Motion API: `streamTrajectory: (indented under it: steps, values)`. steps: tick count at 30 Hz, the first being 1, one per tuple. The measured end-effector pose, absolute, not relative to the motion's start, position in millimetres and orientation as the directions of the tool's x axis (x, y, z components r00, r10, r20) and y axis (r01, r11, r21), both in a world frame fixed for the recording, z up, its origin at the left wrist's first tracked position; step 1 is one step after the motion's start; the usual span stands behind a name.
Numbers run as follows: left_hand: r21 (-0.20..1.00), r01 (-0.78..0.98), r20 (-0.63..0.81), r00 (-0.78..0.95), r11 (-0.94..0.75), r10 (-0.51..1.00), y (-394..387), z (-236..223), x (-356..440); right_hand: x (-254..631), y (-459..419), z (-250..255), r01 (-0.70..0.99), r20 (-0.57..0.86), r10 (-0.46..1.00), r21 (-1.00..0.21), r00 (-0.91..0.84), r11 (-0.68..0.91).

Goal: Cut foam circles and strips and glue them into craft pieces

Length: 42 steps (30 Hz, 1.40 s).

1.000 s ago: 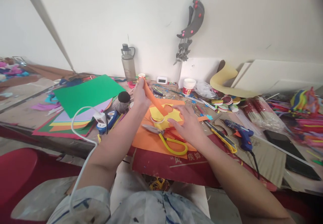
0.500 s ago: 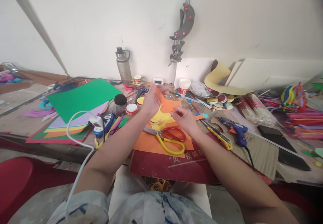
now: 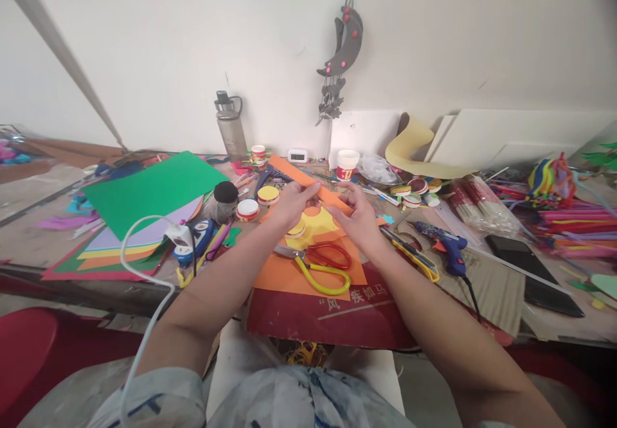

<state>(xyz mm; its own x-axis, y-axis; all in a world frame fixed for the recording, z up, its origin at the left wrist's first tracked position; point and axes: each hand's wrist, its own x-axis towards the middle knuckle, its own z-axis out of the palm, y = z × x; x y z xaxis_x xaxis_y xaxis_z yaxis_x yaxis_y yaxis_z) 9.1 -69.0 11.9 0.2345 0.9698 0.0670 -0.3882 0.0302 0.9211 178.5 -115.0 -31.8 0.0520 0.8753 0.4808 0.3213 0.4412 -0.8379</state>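
An orange paper strip (image 3: 294, 172) is held up slantwise over the work area, its far end pointing to the upper left. My left hand (image 3: 295, 206) pinches it near the middle between thumb and fingers. At the strip's right end, my right hand (image 3: 359, 219) has thumb and fingers around the paper. Beneath the hands lie yellow paper (image 3: 321, 223) and a larger orange sheet (image 3: 270, 277). Scissors (image 3: 325, 279) with one red and one yellow handle rest on that sheet, close to my body. A round yellow-topped piece is partly hidden by my left hand.
Left are a green sheet (image 3: 154, 190), coloured papers and a white cable (image 3: 144, 274). A bottle (image 3: 230, 126) and paper cup (image 3: 347, 164) stand behind. Right are a yellow cutter knife (image 3: 414, 254), blue glue gun (image 3: 446, 245) and phone (image 3: 533, 274). A red board (image 3: 332, 319) lies in front.
The orange strip has turned from steep to a flatter slant. My left hand has come down and right along it, and my right hand has shifted its grip with fingers raised.
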Motion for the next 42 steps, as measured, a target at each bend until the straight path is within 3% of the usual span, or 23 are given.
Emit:
streamTrajectory:
  steps: [5,14,26,28,30,33,35,37,42]
  values:
    - [0.881,-0.47,0.038,0.181,0.052,0.983,-73.3,15.9,11.0,177.6,-120.7,-30.3,0.454,0.633,0.774,-0.688,-0.008,0.567]
    - [0.875,-0.464,-0.054,0.182,0.135,0.982,-79.4,18.6,15.8,185.9,-121.8,-29.0,0.637,0.724,0.688,-0.507,-0.05,0.58]
    - [0.84,-0.499,-0.119,0.212,0.212,0.97,-80.3,19.3,20.9,193.7,-120.2,-19.2,0.637,0.752,0.659,-0.519,0.023,0.57]
    - [0.846,-0.522,-0.042,0.136,0.107,0.99,-72.9,15.6,18.1,196.8,-120.6,-15.7,0.634,0.754,0.655,-0.528,0.044,0.565]
    - [0.864,-0.488,0.103,-0.064,-0.121,0.993,-62.1,13.6,8.8,200.4,-120.7,-12.0,0.628,0.752,0.656,-0.543,0.068,0.558]
    - [0.863,-0.17,0.386,-0.383,-0.475,0.839,-48.8,19.6,-14.9,204.8,-120.8,-7.9,0.625,0.758,0.648,-0.54,0.071,0.563]
    - [0.768,0.089,0.628,-0.303,-0.634,0.717,-47.6,29.9,-29.8,206.5,-120.9,-6.3,0.645,0.766,0.642,-0.51,0.039,0.569]
    - [0.687,0.175,0.725,-0.083,-0.706,0.684,-52.3,41.1,-37.6,207.0,-121.2,-5.7,0.668,0.768,0.641,-0.473,-0.007,0.574]
    - [0.662,0.297,0.545,0.44,-0.688,0.714,-62.8,45.1,-27.4,204.5,-121.7,-7.5,0.676,0.754,0.648,-0.423,-0.107,0.603]
